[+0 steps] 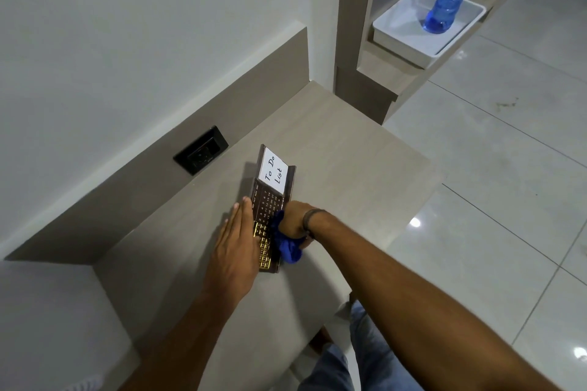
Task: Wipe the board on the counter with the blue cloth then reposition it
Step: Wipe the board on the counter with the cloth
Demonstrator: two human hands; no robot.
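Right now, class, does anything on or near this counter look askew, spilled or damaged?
No spill or damage shows. The board lies at a slant to the counter edges, and the white tray with the blue spray bottle overhangs its shelf edge, so it looks somewhat precarious.

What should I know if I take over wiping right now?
Left hand: open and flat, pressing on the left edge of the board to steady it.
Right hand: closed around the bunched blue cloth, cloth against the board's right side.
The board lies flat on the counter, with a "To Do List" card at its far end.
Done: wiping appears to be under way near the middle.
Left: probably finish wiping, then move the board to its new spot.
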